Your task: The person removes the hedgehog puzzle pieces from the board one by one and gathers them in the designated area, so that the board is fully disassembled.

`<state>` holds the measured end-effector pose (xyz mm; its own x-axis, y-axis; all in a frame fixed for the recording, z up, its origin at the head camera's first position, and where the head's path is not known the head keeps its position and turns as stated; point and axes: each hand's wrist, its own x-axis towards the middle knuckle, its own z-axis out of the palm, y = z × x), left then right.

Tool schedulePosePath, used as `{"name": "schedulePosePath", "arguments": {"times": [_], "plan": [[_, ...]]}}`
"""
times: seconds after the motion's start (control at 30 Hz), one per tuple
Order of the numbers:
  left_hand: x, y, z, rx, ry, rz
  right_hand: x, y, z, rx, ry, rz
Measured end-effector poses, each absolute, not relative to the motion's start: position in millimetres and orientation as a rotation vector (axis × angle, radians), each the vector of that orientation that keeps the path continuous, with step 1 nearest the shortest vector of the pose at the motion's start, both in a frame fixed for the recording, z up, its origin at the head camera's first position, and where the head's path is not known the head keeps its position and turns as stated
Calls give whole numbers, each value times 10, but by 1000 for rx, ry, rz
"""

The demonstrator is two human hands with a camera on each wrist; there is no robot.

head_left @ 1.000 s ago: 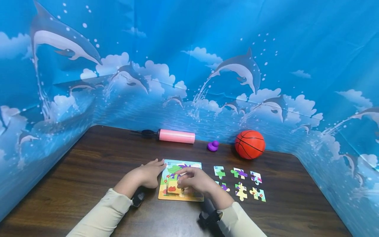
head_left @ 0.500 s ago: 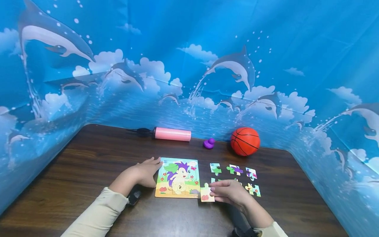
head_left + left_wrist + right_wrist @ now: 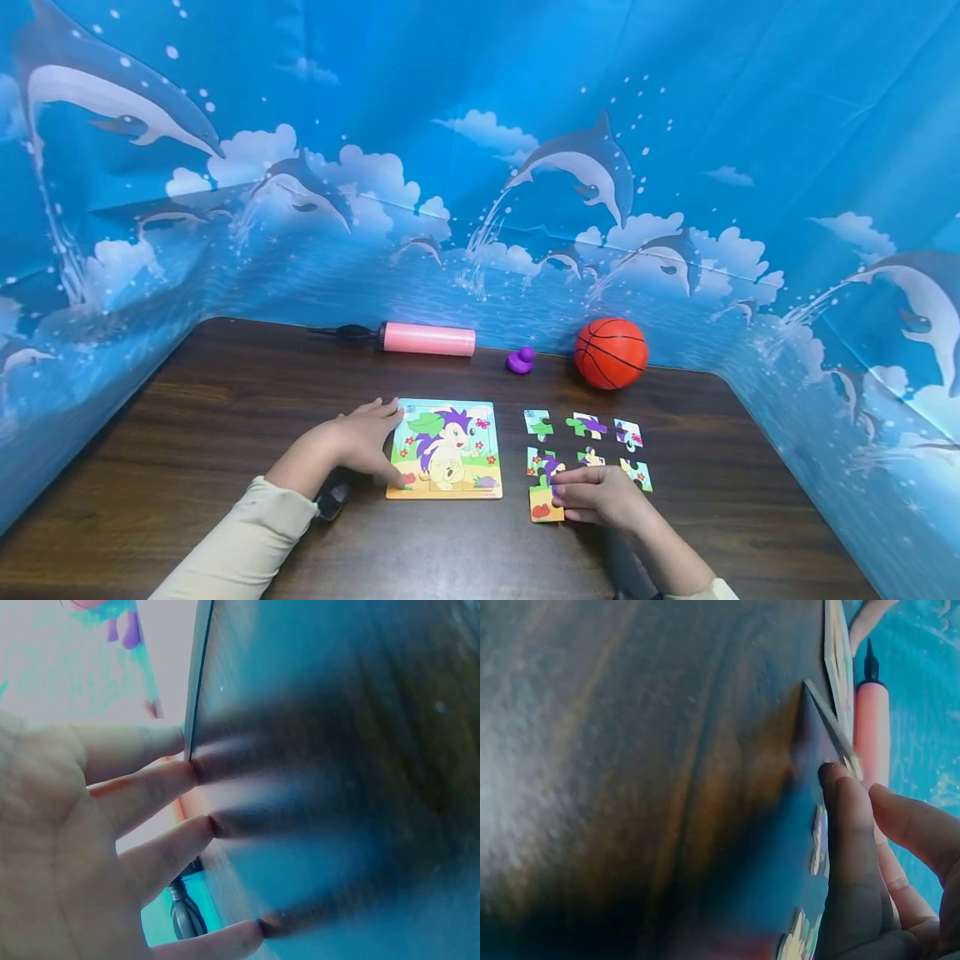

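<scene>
In the head view, a flat puzzle board (image 3: 465, 493) with a purple-haired hedgehog picture lies on the table. My left hand (image 3: 356, 440) rests at its left side with fingers spread; the left wrist view shows those fingertips (image 3: 206, 825) down at the board's edge and the tabletop. To the right of the board, my right hand (image 3: 603, 496) pinches a jigsaw piece (image 3: 543, 505) with a red rock on yellow ground. The right wrist view catches this piece (image 3: 831, 724) edge-on and tilted, between thumb and fingers. It is just below another jigsaw piece (image 3: 536, 463); whether they touch I cannot tell.
Several loose jigsaw pieces (image 3: 587, 425) lie in rows right of the board, some partly behind my right hand. Along the back stand a pink hand pump (image 3: 429, 339), a purple toy duck (image 3: 521, 361) and an orange basketball (image 3: 611, 353). A blue dolphin-print sheet (image 3: 420, 100) surrounds the table.
My right hand has carried the jigsaw piece from over the board rightward to the loose pieces. My left hand stays by the board, its thumb now at the lower left corner.
</scene>
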<state>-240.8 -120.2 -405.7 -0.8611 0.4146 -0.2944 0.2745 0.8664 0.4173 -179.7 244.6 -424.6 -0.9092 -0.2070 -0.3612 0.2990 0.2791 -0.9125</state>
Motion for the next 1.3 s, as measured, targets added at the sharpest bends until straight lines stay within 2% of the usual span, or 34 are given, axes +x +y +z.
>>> {"name": "schedulePosePath", "arguments": {"times": [0.27, 0.53, 0.7, 0.93, 1.07, 1.3], "plan": [[-2401, -1209, -4042, 502, 2681, 492, -1764, 2340, -4201, 21, 2419, -1448], [-2396, -1217, -4007, 485, 2693, 488, -1783, 2135, -4012, -33, 2974, -622], [-2402, -1227, -4012, 480, 2695, 485, -1911, 1919, -4020, -121, 2996, -657], [-2393, -1225, -4063, 484, 2697, 488, -2074, 1458, -4099, -468, 2868, -715], [-2374, -1213, -4083, 490, 2696, 501, -2118, 1253, -4158, -614, 2879, -595], [-2390, -1184, -4085, 484, 2706, 494, -2150, 1086, -4206, -675, 2895, -479]]}}
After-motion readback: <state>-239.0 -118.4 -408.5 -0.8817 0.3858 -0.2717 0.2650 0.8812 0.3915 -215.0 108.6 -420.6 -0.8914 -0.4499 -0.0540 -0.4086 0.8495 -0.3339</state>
